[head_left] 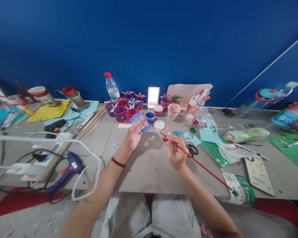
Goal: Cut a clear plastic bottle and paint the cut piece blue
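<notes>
My left hand is closed around a clear plastic cup with blue paint on its lower part, held tilted above the grey table. My right hand grips a long red paintbrush; its tip points up-left toward a small open pot of blue paint and a white lid. The brush handle runs down-right past my wrist. Both forearms reach in from the bottom edge.
Several red and blue painted cups and a water bottle stand at the back. Scissors, blue paper scraps and a lying bottle are to the right. A blue glue gun, cables and wooden sticks lie left.
</notes>
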`<state>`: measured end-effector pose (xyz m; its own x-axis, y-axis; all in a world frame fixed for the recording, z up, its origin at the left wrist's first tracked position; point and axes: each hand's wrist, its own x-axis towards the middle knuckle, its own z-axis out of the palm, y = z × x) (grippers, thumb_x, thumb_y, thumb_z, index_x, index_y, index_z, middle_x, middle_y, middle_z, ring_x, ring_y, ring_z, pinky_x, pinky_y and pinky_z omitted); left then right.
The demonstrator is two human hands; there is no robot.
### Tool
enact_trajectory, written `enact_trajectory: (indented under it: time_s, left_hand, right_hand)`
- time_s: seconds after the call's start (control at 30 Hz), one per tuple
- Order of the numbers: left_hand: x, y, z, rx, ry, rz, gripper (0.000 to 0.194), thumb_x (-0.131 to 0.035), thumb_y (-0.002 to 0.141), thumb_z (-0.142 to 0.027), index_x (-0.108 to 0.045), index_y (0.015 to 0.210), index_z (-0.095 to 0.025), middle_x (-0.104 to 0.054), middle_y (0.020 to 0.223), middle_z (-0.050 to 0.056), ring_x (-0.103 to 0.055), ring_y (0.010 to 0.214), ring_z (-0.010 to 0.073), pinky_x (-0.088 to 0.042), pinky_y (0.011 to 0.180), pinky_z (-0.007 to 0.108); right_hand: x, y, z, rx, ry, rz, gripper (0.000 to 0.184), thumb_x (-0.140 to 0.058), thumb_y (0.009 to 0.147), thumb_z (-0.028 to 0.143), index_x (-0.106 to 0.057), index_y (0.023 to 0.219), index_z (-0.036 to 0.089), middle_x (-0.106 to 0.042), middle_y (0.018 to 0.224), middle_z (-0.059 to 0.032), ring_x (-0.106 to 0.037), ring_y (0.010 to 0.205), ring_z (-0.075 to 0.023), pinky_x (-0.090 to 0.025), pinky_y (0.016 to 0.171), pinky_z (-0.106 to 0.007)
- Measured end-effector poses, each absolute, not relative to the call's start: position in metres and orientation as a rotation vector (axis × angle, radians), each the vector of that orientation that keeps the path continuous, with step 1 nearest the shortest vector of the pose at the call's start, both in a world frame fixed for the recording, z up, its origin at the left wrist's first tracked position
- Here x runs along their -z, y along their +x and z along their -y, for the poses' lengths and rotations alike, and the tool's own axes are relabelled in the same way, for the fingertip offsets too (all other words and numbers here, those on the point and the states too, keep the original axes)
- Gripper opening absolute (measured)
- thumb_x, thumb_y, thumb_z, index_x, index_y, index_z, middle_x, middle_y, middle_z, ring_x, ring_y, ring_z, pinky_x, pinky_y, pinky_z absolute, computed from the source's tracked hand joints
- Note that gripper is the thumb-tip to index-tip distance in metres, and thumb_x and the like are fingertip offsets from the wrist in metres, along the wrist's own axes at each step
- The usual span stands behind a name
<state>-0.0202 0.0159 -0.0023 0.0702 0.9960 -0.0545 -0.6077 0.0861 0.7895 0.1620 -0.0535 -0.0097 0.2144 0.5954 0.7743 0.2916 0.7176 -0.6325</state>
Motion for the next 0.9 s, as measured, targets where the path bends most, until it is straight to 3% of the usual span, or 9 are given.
enact_trajectory:
  time_s: [0.37,0.9]
  left_hand:
    - [0.0006,-0.0192,-0.0146,-1.378,0.743,-0.728,0.056,-0.086,0.055,-0.054,-0.077,0.098,-0.019,-0.077,0.109,0.009,-0.064,0.12,0.0315,-0.041,0.111,0.044]
    - [0.0051,-0.0189,-0.0177,-1.439,0.809,-0.784,0.052,-0.088,0.058,-0.05,-0.078,0.098,-0.018,-0.076,0.111,0.01,-0.067,0.112,0.0293,-0.046,0.103,0.042]
  right_hand:
    - [0.0034,0.1608,0.0557,-0.215,-0.793,1.424,0.015,-0.053,0.096,0.015,-0.064,0.101,0.023,-0.076,0.087,-0.0049,-0.077,0.081,-0.02,-0.064,0.07,-0.034]
    - [0.004,0.1585,0.0581,-0.136,-0.783,1.5,0.017,-0.053,0.096,0.015,-0.065,0.101,0.024,-0.076,0.085,-0.0047,-0.075,0.08,-0.0189,-0.062,0.07,-0.033]
